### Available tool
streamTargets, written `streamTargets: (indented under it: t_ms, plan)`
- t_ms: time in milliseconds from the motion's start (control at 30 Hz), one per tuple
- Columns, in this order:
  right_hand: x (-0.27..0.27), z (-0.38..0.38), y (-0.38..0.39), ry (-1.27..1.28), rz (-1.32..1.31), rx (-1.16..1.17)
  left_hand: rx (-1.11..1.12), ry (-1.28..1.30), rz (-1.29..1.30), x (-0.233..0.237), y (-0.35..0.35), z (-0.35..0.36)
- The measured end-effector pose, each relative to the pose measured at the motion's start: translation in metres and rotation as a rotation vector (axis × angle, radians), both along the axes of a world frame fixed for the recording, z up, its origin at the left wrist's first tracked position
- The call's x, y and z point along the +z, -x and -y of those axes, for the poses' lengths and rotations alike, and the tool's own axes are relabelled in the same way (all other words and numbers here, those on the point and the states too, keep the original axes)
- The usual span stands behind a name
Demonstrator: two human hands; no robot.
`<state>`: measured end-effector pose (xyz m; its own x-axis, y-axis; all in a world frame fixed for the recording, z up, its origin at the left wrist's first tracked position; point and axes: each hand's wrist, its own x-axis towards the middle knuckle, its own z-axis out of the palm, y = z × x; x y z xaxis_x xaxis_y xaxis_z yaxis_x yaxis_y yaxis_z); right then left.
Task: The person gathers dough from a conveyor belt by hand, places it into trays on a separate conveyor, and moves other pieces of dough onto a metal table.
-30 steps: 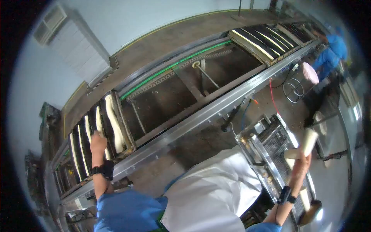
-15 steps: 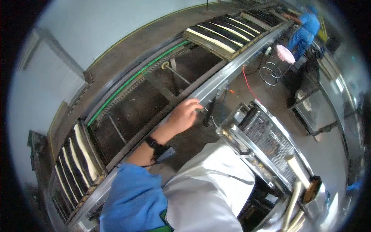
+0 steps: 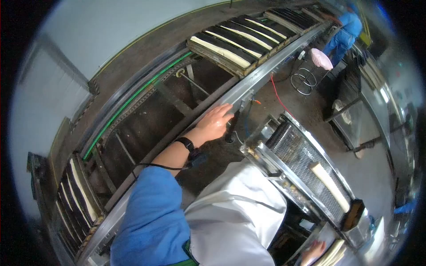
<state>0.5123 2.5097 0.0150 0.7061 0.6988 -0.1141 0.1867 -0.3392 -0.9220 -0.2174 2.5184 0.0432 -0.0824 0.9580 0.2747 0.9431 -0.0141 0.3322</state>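
Note:
My left hand [image 3: 215,123], with a dark watch on its wrist, lies over the metal side rail [image 3: 242,91] of the long conveyor. Its fingers are stretched forward and it holds nothing. At the bottom edge my right hand [image 3: 313,253] is partly cut off and blurred. It is beside a few pale dough strips [image 3: 333,255]; whether it grips one cannot be made out. On the mesh belt [image 3: 295,148] to the right lies a single dough strip [image 3: 329,186]. The near tray [image 3: 217,56] on the long conveyor carries pale strips in dark grooves.
Another grooved tray [image 3: 98,208] with strips is at the lower left. A small open metal box [image 3: 355,215] sits at the mesh belt's end. A pink-topped stool [image 3: 321,59] and a co-worker in blue [image 3: 348,31] are at the far right. A red cable [image 3: 277,93] hangs nearby.
Trays on the long conveyor have shifted down-left. The dough strip on the mesh belt has moved slightly up-left in view. My right hand has come into view at the bottom; my left hand stays at the rail.

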Motion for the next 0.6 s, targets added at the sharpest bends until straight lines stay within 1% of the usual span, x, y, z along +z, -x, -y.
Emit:
streamTargets:
  t_ms: [33,67,100,133,167,233,300,333,400,433,500,533,567,600]
  plan:
    - [-0.008,-0.025,0.026,-0.009,0.206,0.182,0.004,0.0,-0.005,-0.001,-0.001,0.014]
    - [-0.037,-0.073,0.033,-0.095,0.168,0.379,0.006,0.005,0.026,-0.001,-0.001,0.008]
    - [-0.041,-0.11,0.077,-0.141,0.204,0.452,0.01,0.009,0.057,-0.001,0.0,0.001]
    - [-0.026,-0.133,0.13,-0.115,0.277,0.602,0.017,0.019,0.051,-0.003,0.0,0.001]
    - [-0.027,-0.162,0.161,-0.175,0.485,0.821,0.026,0.017,0.047,-0.005,0.001,-0.003]
    - [0.024,-0.197,0.258,-0.05,0.794,1.041,0.027,0.024,0.065,-0.008,0.004,-0.02]
    - [-0.002,-0.262,0.28,0.196,0.811,1.33,0.05,0.015,0.059,-0.01,0.003,-0.043]
    - [-0.016,-0.276,0.294,0.191,0.811,1.335,0.061,0.021,0.071,-0.013,0.004,-0.055]
    - [-0.035,-0.283,0.317,0.125,1.163,1.21,0.076,0.025,0.081,-0.015,0.005,-0.066]
    - [-0.031,-0.285,0.328,0.12,1.162,1.211,0.074,0.028,0.088,-0.013,0.006,-0.073]
    - [-0.022,-0.291,0.344,0.139,1.177,1.138,0.073,0.029,0.095,-0.012,0.008,-0.09]
    - [-0.021,-0.296,0.345,0.023,1.192,1.147,0.064,0.02,0.092,-0.013,0.01,-0.099]
    - [-0.021,-0.306,0.34,0.025,1.19,1.144,0.053,0.013,0.09,-0.014,0.011,-0.109]
    - [-0.022,-0.314,0.331,-0.016,1.045,1.209,0.041,0.014,0.09,-0.013,0.012,-0.116]
